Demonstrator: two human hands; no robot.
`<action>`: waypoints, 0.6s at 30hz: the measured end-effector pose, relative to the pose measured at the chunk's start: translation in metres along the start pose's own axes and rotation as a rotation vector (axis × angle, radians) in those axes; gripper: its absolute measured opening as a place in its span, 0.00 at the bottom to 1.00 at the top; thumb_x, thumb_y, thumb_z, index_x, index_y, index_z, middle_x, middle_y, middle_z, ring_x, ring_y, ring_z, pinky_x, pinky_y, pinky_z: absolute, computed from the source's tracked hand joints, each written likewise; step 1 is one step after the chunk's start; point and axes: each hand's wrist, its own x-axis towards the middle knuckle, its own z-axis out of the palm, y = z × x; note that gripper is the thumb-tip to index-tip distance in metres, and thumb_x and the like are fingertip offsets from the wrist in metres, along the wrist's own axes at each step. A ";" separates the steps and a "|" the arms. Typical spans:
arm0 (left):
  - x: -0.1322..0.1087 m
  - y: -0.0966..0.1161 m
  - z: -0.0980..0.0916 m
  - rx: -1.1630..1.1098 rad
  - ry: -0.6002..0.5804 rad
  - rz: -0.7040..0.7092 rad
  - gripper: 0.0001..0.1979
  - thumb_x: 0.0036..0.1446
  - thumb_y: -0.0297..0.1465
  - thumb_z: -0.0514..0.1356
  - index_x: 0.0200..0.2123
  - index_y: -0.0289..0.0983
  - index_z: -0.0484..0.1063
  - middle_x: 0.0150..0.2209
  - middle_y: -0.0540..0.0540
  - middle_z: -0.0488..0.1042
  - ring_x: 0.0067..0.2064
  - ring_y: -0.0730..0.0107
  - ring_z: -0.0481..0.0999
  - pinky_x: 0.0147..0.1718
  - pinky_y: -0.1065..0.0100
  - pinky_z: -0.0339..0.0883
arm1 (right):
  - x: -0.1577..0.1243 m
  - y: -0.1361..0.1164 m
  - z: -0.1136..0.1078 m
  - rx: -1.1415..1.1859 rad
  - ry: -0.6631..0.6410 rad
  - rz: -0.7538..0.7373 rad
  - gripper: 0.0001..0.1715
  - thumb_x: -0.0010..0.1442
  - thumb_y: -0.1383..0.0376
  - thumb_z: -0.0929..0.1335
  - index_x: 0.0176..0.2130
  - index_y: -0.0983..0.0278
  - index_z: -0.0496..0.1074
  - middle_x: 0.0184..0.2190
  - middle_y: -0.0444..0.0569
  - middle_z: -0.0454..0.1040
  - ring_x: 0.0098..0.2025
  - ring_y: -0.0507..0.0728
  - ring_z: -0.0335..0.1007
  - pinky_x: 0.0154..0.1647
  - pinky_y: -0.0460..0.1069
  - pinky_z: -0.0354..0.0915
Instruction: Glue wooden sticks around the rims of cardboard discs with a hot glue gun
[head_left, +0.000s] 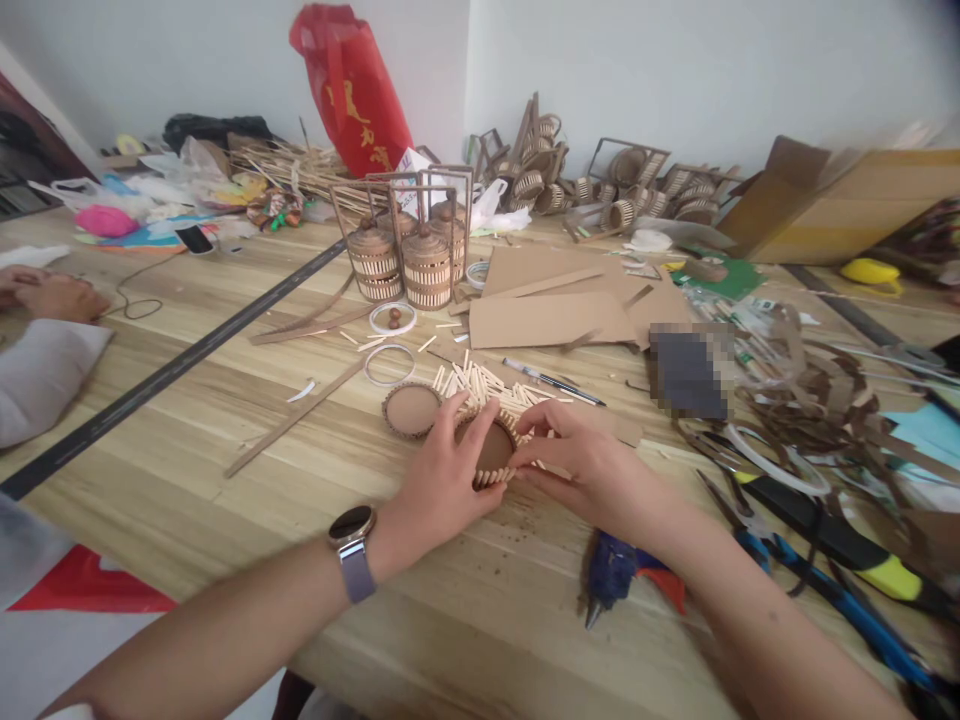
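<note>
My left hand (439, 475) grips a small round cardboard base (491, 445) with short wooden sticks lining its rim. Its fingers reach over the far side and the thumb presses the near side. At the right side of that base, my right hand (589, 460) is closed in a pinch at the rim; whatever lies between its fingertips is too small to make out. A second round base (412, 411) with a ridged edge lies to the left. Just beyond the hands, loose wooden sticks (484, 382) are heaped. A blue glue gun (609, 575) rests below my right forearm.
Small lidded baskets (428, 265) with tall handles stand further back, beside cardboard sheets (547, 320) and a pen (551, 381). Pliers (750, 520), a cutter (825, 530) and brown strips (810, 400) crowd the right. Another person's sleeve (45, 375) rests at the left.
</note>
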 end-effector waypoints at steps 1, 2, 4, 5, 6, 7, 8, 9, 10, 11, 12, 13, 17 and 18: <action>0.000 0.000 0.000 -0.002 -0.001 -0.003 0.46 0.49 0.27 0.67 0.66 0.47 0.45 0.63 0.38 0.47 0.62 0.45 0.60 0.56 0.47 0.64 | 0.000 0.000 0.001 -0.006 -0.004 -0.003 0.09 0.61 0.70 0.66 0.35 0.61 0.76 0.42 0.52 0.70 0.42 0.56 0.70 0.42 0.51 0.68; 0.000 0.000 0.000 -0.003 -0.002 -0.004 0.46 0.49 0.27 0.67 0.65 0.47 0.45 0.63 0.38 0.47 0.62 0.45 0.60 0.56 0.47 0.65 | 0.000 0.001 0.002 -0.014 -0.006 -0.007 0.09 0.61 0.70 0.66 0.35 0.61 0.76 0.42 0.52 0.70 0.42 0.56 0.70 0.42 0.51 0.68; 0.000 0.000 0.000 -0.001 -0.004 -0.003 0.46 0.48 0.27 0.67 0.65 0.47 0.45 0.63 0.38 0.46 0.62 0.45 0.60 0.56 0.47 0.64 | -0.001 0.001 0.004 -0.041 -0.010 -0.013 0.08 0.61 0.70 0.66 0.35 0.61 0.76 0.43 0.53 0.70 0.43 0.57 0.70 0.42 0.51 0.68; 0.000 0.000 0.000 0.003 -0.005 0.000 0.46 0.48 0.27 0.67 0.65 0.47 0.45 0.63 0.38 0.46 0.62 0.45 0.60 0.56 0.47 0.64 | -0.001 0.002 0.005 -0.057 -0.009 -0.019 0.08 0.61 0.70 0.66 0.35 0.62 0.76 0.44 0.53 0.70 0.44 0.57 0.70 0.42 0.51 0.68; 0.000 0.000 -0.001 0.006 -0.005 0.004 0.46 0.48 0.27 0.67 0.65 0.47 0.45 0.63 0.38 0.46 0.62 0.45 0.59 0.56 0.47 0.64 | -0.001 0.002 0.006 -0.074 -0.007 -0.025 0.08 0.61 0.70 0.66 0.35 0.62 0.75 0.44 0.54 0.70 0.44 0.58 0.70 0.42 0.52 0.68; 0.000 0.001 -0.001 0.010 -0.004 0.007 0.46 0.48 0.27 0.67 0.65 0.47 0.45 0.63 0.38 0.46 0.62 0.45 0.59 0.56 0.48 0.64 | -0.001 0.002 0.007 -0.092 -0.004 -0.030 0.07 0.61 0.70 0.66 0.35 0.63 0.75 0.44 0.54 0.71 0.44 0.59 0.70 0.42 0.53 0.68; 0.000 0.001 -0.001 0.012 -0.003 0.009 0.46 0.48 0.27 0.67 0.65 0.46 0.45 0.63 0.38 0.46 0.62 0.45 0.59 0.56 0.48 0.64 | -0.001 0.001 0.008 -0.112 -0.001 -0.031 0.07 0.61 0.70 0.66 0.35 0.63 0.75 0.44 0.54 0.71 0.45 0.59 0.70 0.43 0.54 0.68; 0.000 0.001 -0.001 0.013 -0.003 0.010 0.46 0.48 0.27 0.67 0.65 0.46 0.45 0.63 0.38 0.47 0.62 0.46 0.59 0.56 0.48 0.64 | -0.001 0.001 0.009 -0.130 -0.001 -0.029 0.07 0.61 0.70 0.66 0.35 0.63 0.75 0.44 0.55 0.71 0.45 0.60 0.70 0.44 0.55 0.68; 0.000 0.001 -0.002 0.013 -0.002 0.010 0.46 0.48 0.27 0.67 0.66 0.46 0.45 0.63 0.38 0.47 0.62 0.46 0.60 0.56 0.48 0.64 | -0.001 0.001 0.010 -0.146 -0.005 -0.024 0.07 0.61 0.70 0.65 0.34 0.63 0.74 0.45 0.55 0.71 0.46 0.61 0.70 0.44 0.55 0.67; 0.000 0.001 -0.002 0.011 -0.003 0.009 0.46 0.48 0.27 0.67 0.66 0.46 0.45 0.63 0.38 0.47 0.62 0.46 0.60 0.56 0.49 0.64 | -0.001 0.001 0.010 -0.159 -0.013 -0.018 0.07 0.61 0.70 0.65 0.34 0.63 0.74 0.46 0.55 0.71 0.46 0.61 0.69 0.44 0.56 0.67; 0.000 0.001 -0.002 0.009 -0.003 0.009 0.46 0.48 0.27 0.66 0.66 0.47 0.45 0.63 0.38 0.47 0.62 0.46 0.60 0.56 0.48 0.64 | 0.000 0.001 0.011 -0.170 -0.019 -0.015 0.07 0.61 0.70 0.66 0.34 0.63 0.74 0.47 0.56 0.71 0.46 0.61 0.69 0.44 0.56 0.67; 0.000 0.001 -0.002 0.007 -0.001 0.009 0.46 0.48 0.27 0.66 0.66 0.47 0.45 0.63 0.38 0.47 0.62 0.46 0.60 0.56 0.48 0.65 | 0.000 0.001 0.011 -0.179 -0.026 -0.012 0.06 0.61 0.70 0.66 0.34 0.63 0.73 0.47 0.56 0.71 0.47 0.61 0.69 0.44 0.56 0.67; 0.000 0.001 -0.001 0.007 -0.001 0.013 0.46 0.49 0.27 0.66 0.66 0.47 0.45 0.63 0.38 0.47 0.61 0.46 0.61 0.56 0.48 0.65 | 0.002 0.002 0.014 -0.217 -0.036 -0.015 0.04 0.60 0.70 0.66 0.34 0.64 0.73 0.47 0.56 0.71 0.47 0.62 0.69 0.45 0.56 0.66; 0.000 0.001 -0.001 0.006 -0.001 0.014 0.46 0.49 0.27 0.66 0.66 0.46 0.45 0.63 0.38 0.47 0.61 0.46 0.61 0.56 0.48 0.65 | 0.002 0.003 0.015 -0.230 -0.035 -0.021 0.04 0.60 0.70 0.67 0.34 0.63 0.73 0.47 0.56 0.71 0.47 0.62 0.69 0.44 0.56 0.66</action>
